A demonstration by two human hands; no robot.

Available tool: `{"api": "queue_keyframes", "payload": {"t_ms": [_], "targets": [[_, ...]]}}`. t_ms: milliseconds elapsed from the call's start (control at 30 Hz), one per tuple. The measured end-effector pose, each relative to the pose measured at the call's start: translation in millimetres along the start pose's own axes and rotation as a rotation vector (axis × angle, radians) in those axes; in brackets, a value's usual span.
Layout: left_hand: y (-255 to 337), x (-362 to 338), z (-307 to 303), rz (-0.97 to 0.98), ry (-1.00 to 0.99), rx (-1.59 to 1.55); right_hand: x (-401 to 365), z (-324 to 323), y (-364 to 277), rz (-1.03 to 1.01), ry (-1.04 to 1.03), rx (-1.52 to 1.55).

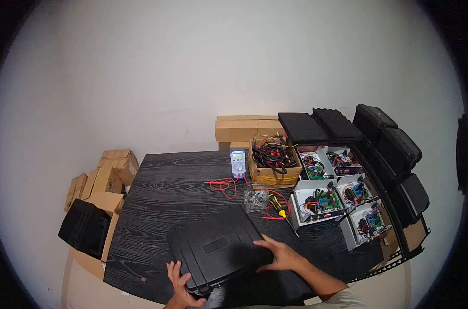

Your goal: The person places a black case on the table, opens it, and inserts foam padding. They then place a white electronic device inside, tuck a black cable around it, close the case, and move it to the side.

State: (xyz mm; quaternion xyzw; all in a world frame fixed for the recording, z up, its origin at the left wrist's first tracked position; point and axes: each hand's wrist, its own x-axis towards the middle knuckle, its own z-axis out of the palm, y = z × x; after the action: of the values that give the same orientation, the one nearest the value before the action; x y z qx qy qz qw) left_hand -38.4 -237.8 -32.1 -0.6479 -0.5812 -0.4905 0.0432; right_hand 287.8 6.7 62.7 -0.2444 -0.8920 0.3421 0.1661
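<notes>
A black hard plastic case (216,247), lid closed, lies tilted across the near part of the dark table. My left hand (180,287) grips its front left corner, with the fingers along the side. On the right edge, my right hand (281,256) is closed around the case, fingers on top and thumb lower down. Just beyond the case are a clear box of small parts (255,198) and a yellow-and-black screwdriver (277,205). Farther back stands a blue-and-white multimeter (238,162) with red leads.
A cardboard box of cables (275,177) sits at the back. Several white enclosures with circuit boards (321,203) are on the right, near black foam pads (303,127) and stacked black cases (399,147). At left, an open carton (113,226) holds another black case (84,226).
</notes>
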Motion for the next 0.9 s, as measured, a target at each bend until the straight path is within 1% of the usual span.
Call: {"api": "queue_keyframes", "payload": {"t_ms": [67,100,200,233,300,333,367,433,533,633,733,833,900], "targets": [[3,-14,-8,-0.010,-0.038,0.086,20,-1,9,-0.090,0.020,-0.019],[7,-13,-14,0.006,-0.050,0.120,30,-5,3,-0.166,0.060,-0.069],[3,-5,-25,0.112,-0.144,0.349,57,1,7,-0.128,0.093,-0.089],[6,0,-26,0.191,-0.110,0.449,62,8,5,-0.046,0.116,-0.056],[4,30,-27,0.201,-0.177,0.421,73,21,-3,0.120,0.162,0.010],[3,46,-27,0.206,-0.208,0.408,77,31,-5,0.123,0.189,0.035],[21,67,-27,0.184,-0.157,0.408,79,43,-5,0.122,0.215,0.061],[25,74,-22,0.195,-0.157,0.472,79,59,-13,0.119,0.244,0.069],[21,77,-25,0.203,-0.140,0.536,73,78,6,-0.101,0.328,0.064],[12,84,-24,0.196,-0.109,0.576,71,73,14,-0.151,0.261,0.050],[-4,99,-24,0.184,-0.081,0.618,72,73,13,-0.153,0.190,0.090],[-19,120,-23,0.145,-0.062,0.653,70,70,8,-0.243,0.134,-0.025],[-33,140,-23,0.135,-0.037,0.694,71,69,8,-0.223,0.097,-0.032]]}}
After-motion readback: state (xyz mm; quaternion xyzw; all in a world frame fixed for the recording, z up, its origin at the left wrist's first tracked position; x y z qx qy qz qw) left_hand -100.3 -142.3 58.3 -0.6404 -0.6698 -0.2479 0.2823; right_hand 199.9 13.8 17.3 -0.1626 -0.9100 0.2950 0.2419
